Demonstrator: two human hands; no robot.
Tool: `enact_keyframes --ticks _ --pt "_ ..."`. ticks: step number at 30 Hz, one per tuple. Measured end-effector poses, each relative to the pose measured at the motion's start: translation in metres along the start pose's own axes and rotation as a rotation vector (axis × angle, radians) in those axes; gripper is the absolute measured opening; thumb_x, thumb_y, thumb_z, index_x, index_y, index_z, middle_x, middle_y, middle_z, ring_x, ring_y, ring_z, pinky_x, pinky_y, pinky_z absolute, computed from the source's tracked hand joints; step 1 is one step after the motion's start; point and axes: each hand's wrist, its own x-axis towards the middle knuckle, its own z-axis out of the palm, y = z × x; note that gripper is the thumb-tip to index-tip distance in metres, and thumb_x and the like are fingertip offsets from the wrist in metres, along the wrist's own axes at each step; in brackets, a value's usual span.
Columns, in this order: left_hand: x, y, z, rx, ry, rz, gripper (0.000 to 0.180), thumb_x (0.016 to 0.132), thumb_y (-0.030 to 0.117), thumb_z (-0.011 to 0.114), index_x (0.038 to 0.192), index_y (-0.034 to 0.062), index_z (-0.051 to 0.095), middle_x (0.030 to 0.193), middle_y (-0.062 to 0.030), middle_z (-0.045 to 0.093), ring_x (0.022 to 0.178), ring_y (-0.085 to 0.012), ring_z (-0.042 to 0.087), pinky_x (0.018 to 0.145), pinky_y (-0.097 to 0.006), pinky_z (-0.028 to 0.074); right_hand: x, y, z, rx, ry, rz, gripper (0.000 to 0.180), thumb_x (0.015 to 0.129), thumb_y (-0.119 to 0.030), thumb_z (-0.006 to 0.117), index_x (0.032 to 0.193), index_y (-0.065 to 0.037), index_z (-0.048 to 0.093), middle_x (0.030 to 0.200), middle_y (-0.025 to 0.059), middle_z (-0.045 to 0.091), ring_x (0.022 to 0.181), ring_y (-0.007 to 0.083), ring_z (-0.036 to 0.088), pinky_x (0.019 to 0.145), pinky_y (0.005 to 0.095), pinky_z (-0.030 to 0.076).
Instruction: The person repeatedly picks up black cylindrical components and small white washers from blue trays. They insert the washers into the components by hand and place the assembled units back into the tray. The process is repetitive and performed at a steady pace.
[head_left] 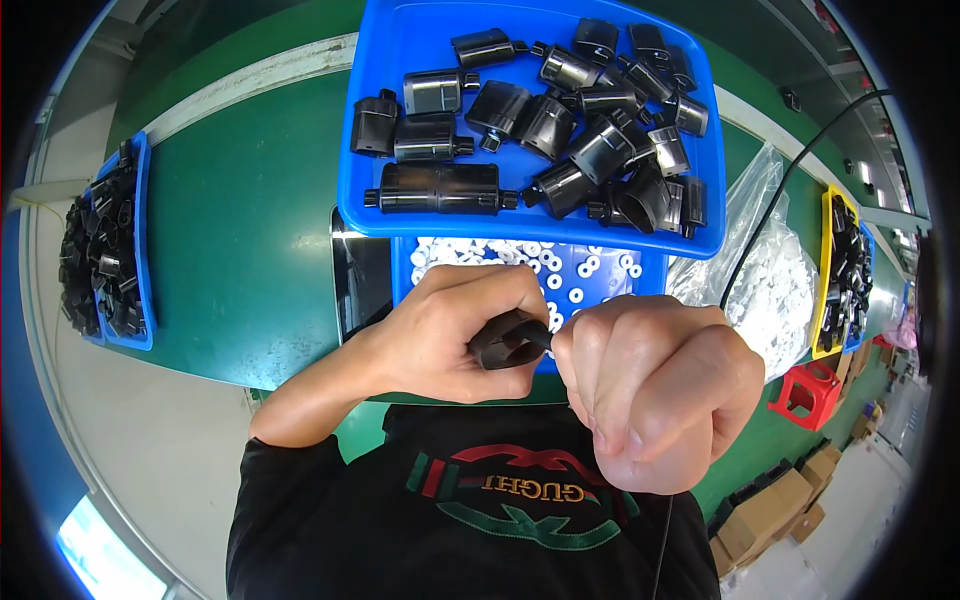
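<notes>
Black, hollow, oval-mouthed plastic shell (492, 350): steady firmly in bare left hand (455, 335), keep in line with bare right hand (655, 385), apply even pressure, avoid twisting. Lies between both hands, clamped in left fist, near shallow blue plastic tray (654, 268) of small white rings (470, 250). Right hand: curled into fist beside narrow dark stub (538, 336) at shell's mouth; contents hidden, cannot tell.

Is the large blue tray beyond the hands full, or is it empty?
Neither: the large blue tray is partly filled. Black parts crowd its right side, while its bottom shows bare at the upper left.
</notes>
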Motion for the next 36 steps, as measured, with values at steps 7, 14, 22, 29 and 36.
enact_keyframes --ticks 7,14,22,29,36 --pt "-0.001 0.000 -0.001 0.006 -0.027 0.026 0.032 0.068 0.009 0.072 0.097 0.0038 0.061 0.085 -0.0128 0.064 0.076 -0.0340 0.065 0.066 -0.039 0.052 -0.001 0.000 0.008 -0.044 0.025 0.033 0.022 0.061 0.016 0.045 0.063 -0.004 0.054 0.053 0.0028 0.044 0.043 0.0099 0.036 0.041 0.0258 0.021" --pt "-0.009 -0.011 0.008 0.137 -0.118 -0.080 0.037 0.073 0.019 0.079 0.098 -0.0007 0.060 0.084 -0.0182 0.066 0.078 -0.0399 0.067 0.065 -0.044 0.054 -0.008 0.030 -0.001 -0.085 -0.008 0.013 0.025 0.083 0.009 0.050 0.064 -0.007 0.047 0.052 0.0018 0.046 0.041 0.0100 0.038 0.042 0.0256 0.025" --pt "0.002 0.011 -0.013 0.118 -0.084 0.009 0.027 0.067 0.007 0.072 0.091 0.0047 0.062 0.079 -0.0137 0.064 0.069 -0.0350 0.063 0.060 -0.039 0.050 -0.018 0.013 -0.008 -0.453 0.047 -0.228 0.021 0.083 0.004 0.059 0.068 -0.008 0.050 0.055 0.0032 0.047 0.042 0.0113 0.039 0.040 0.0247 0.027" --pt "0.014 0.034 -0.033 0.353 0.159 0.124 0.019 0.057 -0.008 0.062 0.071 0.0051 0.057 0.061 -0.0022 0.058 0.050 -0.0129 0.055 0.046 -0.024 0.040 -0.032 -0.049 -0.037 -0.377 0.190 -0.424 0.007 0.070 -0.004 0.061 0.070 -0.005 0.054 0.066 0.0061 0.053 0.052 0.0188 0.047 0.047 0.0326 0.037" --pt "0.017 0.047 -0.041 0.432 0.133 0.022 0.023 0.064 0.013 0.069 0.083 0.0017 0.060 0.068 -0.0061 0.059 0.057 -0.0161 0.056 0.053 -0.027 0.042 -0.049 0.007 -0.066 -1.486 -0.128 0.025 0.020 0.066 0.003 0.064 0.085 -0.003 0.065 0.070 0.0082 0.051 0.059 0.0256 0.057 0.050 0.0372 0.045"
